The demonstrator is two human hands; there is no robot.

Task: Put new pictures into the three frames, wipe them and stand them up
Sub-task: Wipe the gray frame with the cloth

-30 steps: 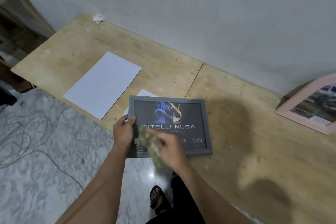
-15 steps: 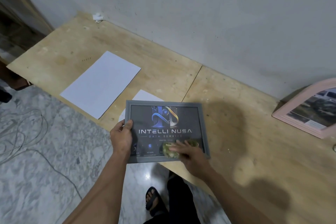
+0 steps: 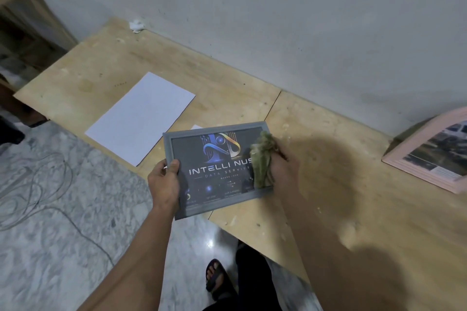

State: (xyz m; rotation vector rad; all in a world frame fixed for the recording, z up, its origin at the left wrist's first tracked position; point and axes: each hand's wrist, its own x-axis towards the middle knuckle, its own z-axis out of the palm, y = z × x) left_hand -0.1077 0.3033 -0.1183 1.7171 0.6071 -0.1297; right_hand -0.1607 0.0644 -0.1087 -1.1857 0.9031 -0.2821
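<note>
A grey picture frame (image 3: 209, 182) with a dark "INTELLI NUSA" print is held over the front edge of the wooden table (image 3: 328, 197). My left hand (image 3: 164, 182) grips its left side, thumb on the glass. My right hand (image 3: 280, 166) is shut on a crumpled green cloth (image 3: 262, 159), which presses against the frame's right edge. A pink frame (image 3: 429, 154) holding a dark photo stands at the far right, leaning towards the wall and cut off by the view's edge.
A white sheet of paper (image 3: 141, 116) lies on the table to the left, and a smaller white sheet (image 3: 198, 127) peeks out behind the grey frame. A white crumpled scrap (image 3: 136, 26) sits by the wall. Cables (image 3: 32, 179) lie on the marble floor.
My right hand has swept the cloth from the frame's lower middle up to its right edge. The frame has tilted, its right side now raised. The left hand keeps its grip.
</note>
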